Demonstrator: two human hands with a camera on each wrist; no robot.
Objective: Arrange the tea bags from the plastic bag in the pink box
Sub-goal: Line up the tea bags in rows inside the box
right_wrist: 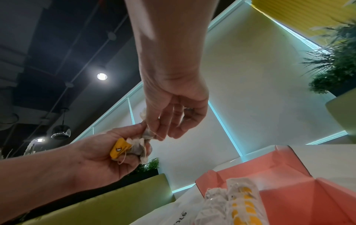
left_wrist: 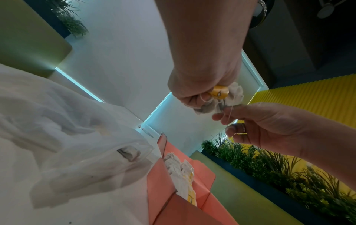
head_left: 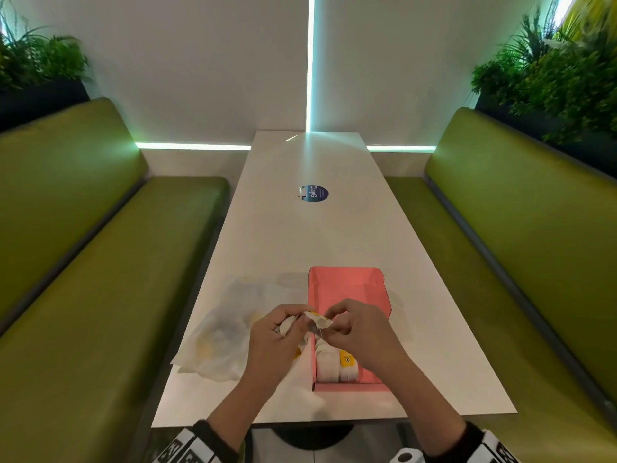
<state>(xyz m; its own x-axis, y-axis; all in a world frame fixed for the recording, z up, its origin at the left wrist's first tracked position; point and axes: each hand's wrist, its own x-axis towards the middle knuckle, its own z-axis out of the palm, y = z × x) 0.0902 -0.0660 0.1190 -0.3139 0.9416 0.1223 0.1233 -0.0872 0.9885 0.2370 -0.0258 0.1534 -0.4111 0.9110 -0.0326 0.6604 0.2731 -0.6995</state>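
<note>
My left hand (head_left: 293,321) grips a small bunch of tea bags (head_left: 317,319) with a yellow tag (left_wrist: 219,92), held above the near left edge of the pink box (head_left: 347,289). My right hand (head_left: 331,324) meets it from the right. Its thumb and forefinger pinch the thin string (right_wrist: 154,134) of one of those bags. Several white tea bags with yellow tags (head_left: 337,365) lie in a row in the near end of the box. The crumpled clear plastic bag (head_left: 220,335) lies on the table to the left of the box, with more bags dimly visible inside.
The long white table (head_left: 300,235) carries a round blue sticker (head_left: 313,193) further away. Green benches (head_left: 100,262) run along both sides, with planters (head_left: 561,78) behind them. The far half of the pink box holds nothing.
</note>
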